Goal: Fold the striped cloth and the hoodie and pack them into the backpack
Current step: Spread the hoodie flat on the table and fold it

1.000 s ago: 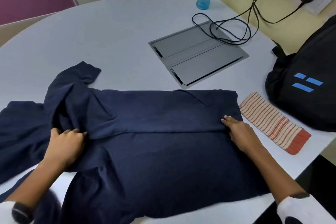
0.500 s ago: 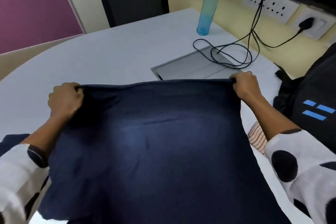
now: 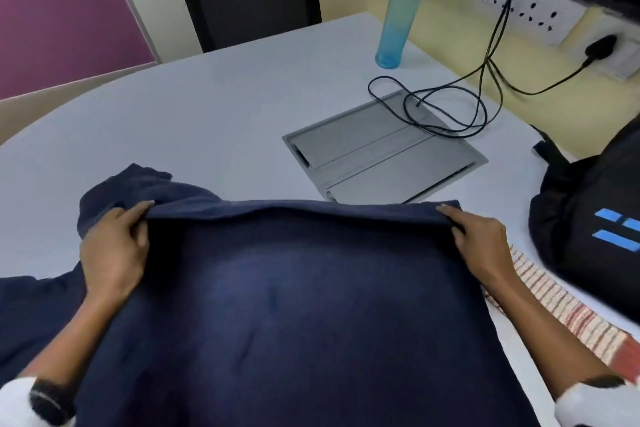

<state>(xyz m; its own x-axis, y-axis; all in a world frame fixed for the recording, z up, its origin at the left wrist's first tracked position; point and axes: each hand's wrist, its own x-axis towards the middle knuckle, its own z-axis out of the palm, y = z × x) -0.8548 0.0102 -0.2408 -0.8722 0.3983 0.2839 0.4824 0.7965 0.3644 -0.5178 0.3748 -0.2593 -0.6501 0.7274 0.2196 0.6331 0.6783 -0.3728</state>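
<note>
Overhead, head view: left hand (image 3: 112,253) and right hand (image 3: 479,246) are each pinching the navy hoodie (image 3: 287,315) by its folded far edge, near the table's (image 3: 207,107) front edge. Striped cloth (image 3: 568,319) is lying folded rightward, just beside the backpack (image 3: 588,218).

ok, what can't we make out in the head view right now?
- Backpack: cut off by the right edge; no opening shows.
- Striped cloth: near end under the right hand's forearm and the hoodie.
- Hoodie's lower part: past the bottom edge.
- Left hand: fingertips tucked under the fold.
</note>
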